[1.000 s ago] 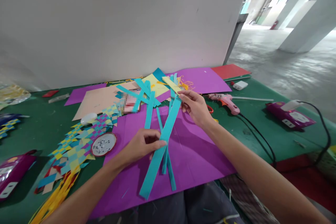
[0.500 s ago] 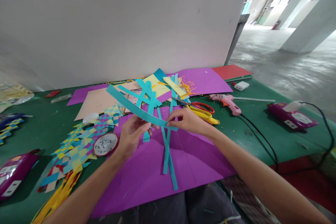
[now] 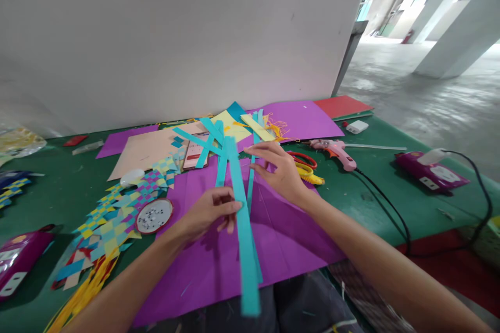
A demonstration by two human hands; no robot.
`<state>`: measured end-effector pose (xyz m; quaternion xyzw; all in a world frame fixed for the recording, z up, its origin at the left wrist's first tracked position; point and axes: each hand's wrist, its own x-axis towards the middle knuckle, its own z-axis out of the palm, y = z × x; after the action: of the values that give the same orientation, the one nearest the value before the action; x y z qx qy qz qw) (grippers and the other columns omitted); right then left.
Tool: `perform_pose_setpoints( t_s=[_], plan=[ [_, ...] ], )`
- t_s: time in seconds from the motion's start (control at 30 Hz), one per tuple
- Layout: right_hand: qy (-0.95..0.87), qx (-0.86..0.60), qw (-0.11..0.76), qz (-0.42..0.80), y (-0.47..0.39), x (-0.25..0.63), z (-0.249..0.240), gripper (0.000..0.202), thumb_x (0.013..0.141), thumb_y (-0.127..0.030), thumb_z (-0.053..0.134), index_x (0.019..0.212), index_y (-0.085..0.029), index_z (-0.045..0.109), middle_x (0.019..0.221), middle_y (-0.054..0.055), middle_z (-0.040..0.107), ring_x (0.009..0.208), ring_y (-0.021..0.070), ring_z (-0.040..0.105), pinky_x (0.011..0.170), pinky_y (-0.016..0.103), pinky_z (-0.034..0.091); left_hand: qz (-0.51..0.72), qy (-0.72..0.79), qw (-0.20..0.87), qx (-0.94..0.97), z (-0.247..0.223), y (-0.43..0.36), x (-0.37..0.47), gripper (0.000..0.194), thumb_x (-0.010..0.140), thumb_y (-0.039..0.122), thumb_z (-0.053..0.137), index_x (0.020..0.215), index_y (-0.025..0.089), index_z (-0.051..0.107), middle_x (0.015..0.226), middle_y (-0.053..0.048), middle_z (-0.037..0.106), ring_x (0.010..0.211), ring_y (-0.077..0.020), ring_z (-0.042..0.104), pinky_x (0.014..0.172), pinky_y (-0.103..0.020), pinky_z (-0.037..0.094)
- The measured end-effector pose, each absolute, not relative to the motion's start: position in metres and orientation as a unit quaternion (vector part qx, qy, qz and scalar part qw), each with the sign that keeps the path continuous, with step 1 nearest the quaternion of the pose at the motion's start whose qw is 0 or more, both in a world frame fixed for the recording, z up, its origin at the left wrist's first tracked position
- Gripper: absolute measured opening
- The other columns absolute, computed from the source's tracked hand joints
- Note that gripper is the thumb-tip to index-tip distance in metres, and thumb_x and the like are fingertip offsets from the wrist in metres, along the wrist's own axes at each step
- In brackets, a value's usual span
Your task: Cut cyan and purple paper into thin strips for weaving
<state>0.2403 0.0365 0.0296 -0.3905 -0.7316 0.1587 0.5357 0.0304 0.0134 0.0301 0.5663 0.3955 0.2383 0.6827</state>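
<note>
Two hands work over a green counter (image 3: 371, 177), near the middle of its front edge. At the counter's left edge lies a purple plastic device (image 3: 17, 260), and inward from it a woven mat of blue, yellow and purple paper strips (image 3: 117, 213) with a round red-rimmed tin of white beads (image 3: 154, 215) just beside it. The left hand (image 3: 209, 213) pinches a long teal paper strip (image 3: 242, 218) between thumb and fingers; the strip runs from the loose teal strips further back down past the front edge, above a large purple paper sheet (image 3: 289, 239). The right hand (image 3: 279, 171) is open, fingers spread, touching a narrower teal strip (image 3: 250, 184) on the sheet. Right of it lie red and yellow scissors (image 3: 307, 166), a pink glue gun (image 3: 336, 151) and, near the right edge, a second purple device (image 3: 432, 174).
</note>
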Motion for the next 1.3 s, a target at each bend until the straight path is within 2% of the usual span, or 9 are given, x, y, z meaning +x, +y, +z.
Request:
perform_pose_setpoints(
  t_s=[0.07,0.17,0.37,0.5,0.73,0.97,1.07,1.17,1.3],
  plan=[
    [-0.708,-0.407,0.511,0.268,0.033,0.239,0.032,0.030,0.089,-0.032,0.054,0.114,-0.019,0.063,0.088,0.005,0.066,0.076,0.0133,0.059,0.064,0.025,0.047,0.304,0.421,0.628,0.580,0.029,0.016,0.031,0.021,0.073,0.032,0.072,0.071,0.014,0.060,0.054,-0.002,0.066,0.042,-0.0105,0.056,0.038,-0.018,0.039],
    [-0.748,-0.365,0.407,0.377,0.031,0.239,0.033,0.029,0.088,-0.038,0.054,0.101,-0.016,0.068,0.075,0.002,0.066,0.065,0.0111,0.058,0.059,0.022,0.044,0.393,0.430,0.551,0.597,0.029,0.021,0.030,0.016,0.073,0.028,0.072,0.075,0.014,0.065,0.063,-0.004,0.069,0.047,-0.0110,0.055,0.044,-0.022,0.044],
    [-0.821,-0.333,0.409,0.219,0.034,0.237,0.023,0.013,0.084,-0.021,0.060,0.076,-0.017,0.069,0.072,0.002,0.065,0.067,0.0115,0.056,0.063,0.023,0.043,0.472,0.420,0.456,0.627,0.031,0.025,0.026,0.010,0.073,0.025,0.072,0.077,0.017,0.066,0.070,0.000,0.065,0.052,-0.0088,0.051,0.048,-0.021,0.043],
    [-0.848,-0.290,0.415,0.154,0.035,0.235,0.019,0.014,0.085,-0.020,0.059,0.078,-0.017,0.071,0.073,0.004,0.065,0.071,0.0142,0.058,0.066,0.025,0.045,0.417,0.394,0.448,0.685,0.030,0.023,0.026,0.011,0.072,0.025,0.074,0.079,0.018,0.069,0.086,-0.004,0.066,0.063,-0.0115,0.057,0.052,-0.021,0.045],
    [-0.841,-0.299,0.437,0.115,0.042,0.252,0.022,0.015,0.086,-0.027,0.060,0.082,-0.019,0.072,0.076,0.003,0.067,0.074,0.0147,0.058,0.071,0.029,0.046,0.494,0.388,0.374,0.682,0.028,0.028,0.019,0.005,0.074,0.021,0.072,0.075,0.019,0.068,0.085,-0.003,0.064,0.064,-0.0108,0.055,0.051,-0.020,0.044],
    [-0.877,-0.273,0.383,0.100,0.033,0.243,0.022,0.020,0.090,-0.026,0.054,0.084,-0.018,0.071,0.079,0.005,0.067,0.076,0.0142,0.059,0.071,0.027,0.046,0.408,0.355,0.401,0.739,0.024,0.025,0.024,0.008,0.076,0.022,0.071,0.082,0.018,0.071,0.085,-0.006,0.067,0.067,-0.0138,0.062,0.053,-0.021,0.049],
    [-0.877,-0.333,0.342,0.059,0.040,0.257,0.023,0.018,0.089,-0.023,0.054,0.086,-0.019,0.071,0.081,0.004,0.068,0.080,0.0156,0.059,0.077,0.028,0.045,0.443,0.342,0.368,0.742,0.021,0.025,0.022,0.004,0.076,0.019,0.071,0.080,0.019,0.071,0.087,-0.006,0.068,0.070,-0.0148,0.064,0.054,-0.022,0.051],
    [-0.804,-0.509,0.307,-0.027,0.051,0.282,0.024,0.018,0.087,-0.021,0.053,0.087,-0.017,0.071,0.089,0.008,0.069,0.087,0.0198,0.059,0.080,0.031,0.044,0.470,0.317,0.350,0.746,0.021,0.024,0.020,0.008,0.074,0.014,0.072,0.079,0.019,0.072,0.088,-0.007,0.069,0.080,-0.0176,0.066,0.066,-0.026,0.055],
    [-0.732,-0.656,0.177,-0.045,0.057,0.306,0.022,0.019,0.085,-0.026,0.052,0.086,-0.015,0.068,0.090,0.012,0.067,0.088,0.0241,0.060,0.075,0.032,0.042,0.462,0.288,0.403,0.736,0.022,0.021,0.019,0.012,0.074,0.012,0.071,0.083,0.020,0.072,0.093,-0.008,0.071,0.083,-0.0182,0.067,0.068,-0.025,0.056]
  ],
)
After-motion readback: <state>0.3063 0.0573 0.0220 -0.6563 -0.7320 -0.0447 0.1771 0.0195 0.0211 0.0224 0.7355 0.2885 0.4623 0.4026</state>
